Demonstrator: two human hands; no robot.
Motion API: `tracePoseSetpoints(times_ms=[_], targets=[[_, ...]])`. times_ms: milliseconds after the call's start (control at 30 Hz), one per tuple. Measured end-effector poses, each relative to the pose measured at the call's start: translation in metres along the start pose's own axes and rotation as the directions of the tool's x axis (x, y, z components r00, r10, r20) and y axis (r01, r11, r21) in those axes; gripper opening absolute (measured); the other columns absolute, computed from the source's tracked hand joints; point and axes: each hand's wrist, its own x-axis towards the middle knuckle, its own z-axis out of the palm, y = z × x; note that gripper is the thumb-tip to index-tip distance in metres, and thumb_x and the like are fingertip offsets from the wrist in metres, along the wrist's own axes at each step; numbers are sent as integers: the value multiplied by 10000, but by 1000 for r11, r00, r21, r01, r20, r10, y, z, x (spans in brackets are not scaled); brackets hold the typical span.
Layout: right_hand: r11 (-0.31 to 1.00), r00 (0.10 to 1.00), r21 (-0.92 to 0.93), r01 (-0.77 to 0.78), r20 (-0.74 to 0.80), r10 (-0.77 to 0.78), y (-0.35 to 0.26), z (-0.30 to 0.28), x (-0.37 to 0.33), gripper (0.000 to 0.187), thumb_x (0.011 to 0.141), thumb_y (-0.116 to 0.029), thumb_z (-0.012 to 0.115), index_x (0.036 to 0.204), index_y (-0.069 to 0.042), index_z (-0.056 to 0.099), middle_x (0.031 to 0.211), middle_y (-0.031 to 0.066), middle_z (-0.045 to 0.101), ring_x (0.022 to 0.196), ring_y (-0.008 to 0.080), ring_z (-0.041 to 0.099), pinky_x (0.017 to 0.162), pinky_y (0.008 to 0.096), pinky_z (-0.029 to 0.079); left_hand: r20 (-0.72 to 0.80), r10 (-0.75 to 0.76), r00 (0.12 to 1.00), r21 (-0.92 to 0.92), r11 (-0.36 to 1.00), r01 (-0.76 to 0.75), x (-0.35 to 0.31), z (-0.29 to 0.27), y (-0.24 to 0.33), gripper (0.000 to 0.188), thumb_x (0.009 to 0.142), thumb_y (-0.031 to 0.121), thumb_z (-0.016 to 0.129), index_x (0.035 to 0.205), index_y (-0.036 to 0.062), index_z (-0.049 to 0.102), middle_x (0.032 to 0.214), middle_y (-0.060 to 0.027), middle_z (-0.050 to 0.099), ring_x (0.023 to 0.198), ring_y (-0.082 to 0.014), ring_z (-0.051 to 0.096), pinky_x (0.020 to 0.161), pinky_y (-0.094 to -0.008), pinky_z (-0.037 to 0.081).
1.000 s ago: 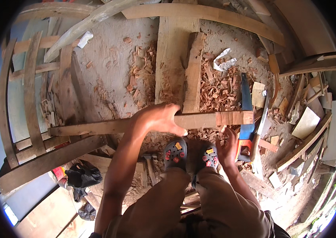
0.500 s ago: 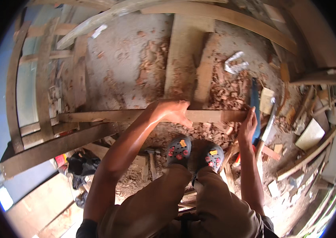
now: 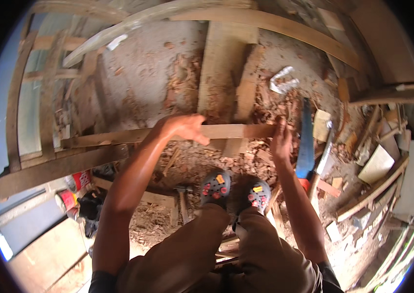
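Note:
A long wooden plank (image 3: 226, 131) lies across in front of me, its left end near the wooden frame on the left. My left hand (image 3: 187, 128) is closed over the plank near its middle, thumb on the near side. At the plank's right end, my right hand (image 3: 281, 141) has its fingers stretched out flat and the palm side against the end. Just right of that hand, a handsaw (image 3: 306, 141) with a blue blade lies on the ground. A second long tool (image 3: 325, 149) with a pale blade rests beside it.
A wide board (image 3: 224, 63) and a narrower one (image 3: 249, 83) lie beyond the plank among wood shavings (image 3: 182, 83). A hammer (image 3: 183, 202) stands left of my clogs (image 3: 215, 187). Wood offcuts (image 3: 378, 165) crowd the right side. A slatted wooden frame (image 3: 50, 97) is at left.
Both hands and the plank have shifted left together. The right hand is now farther from the saw. My whole view has also shifted slightly.

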Motion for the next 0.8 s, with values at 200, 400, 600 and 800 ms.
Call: tracePoseSetpoints(times_ms=[200,400,600,800], targets=[[988,981,-25,149,-123,-151,17,-4,2,547,1068,-416,354,1269,57,539,1078,191,618,1038,246,567,938,363,438,-111,6,994,48,999,-1,-3,-3,18,899,630,416,801,1269,-150,519,1194,-309,621,1095,-368,635,915,-416,509],[908,967,-402,121,-157,-198,6,-73,-43,446,1016,-270,522,1327,46,466,1306,235,527,1223,334,508,1048,429,398,-263,49,963,125,992,-16,-16,0,29,660,581,373,824,1066,-42,658,991,-255,693,904,-370,690,774,-430,537],[670,966,-722,175,-5,-257,29,-144,-120,483,871,-116,667,1291,-2,458,1241,242,497,1161,424,496,990,478,428,-496,350,795,296,928,-224,-18,14,24,585,634,357,815,1073,2,664,978,-200,694,851,-350,697,746,-419,550],[574,972,-792,209,103,-212,45,-153,-188,600,807,-187,725,1314,-5,462,1228,220,520,1151,415,513,985,494,423,-617,241,749,446,891,81,-9,60,12,785,783,649,694,1212,-2,601,1058,-235,689,917,-391,687,812,-472,574]])
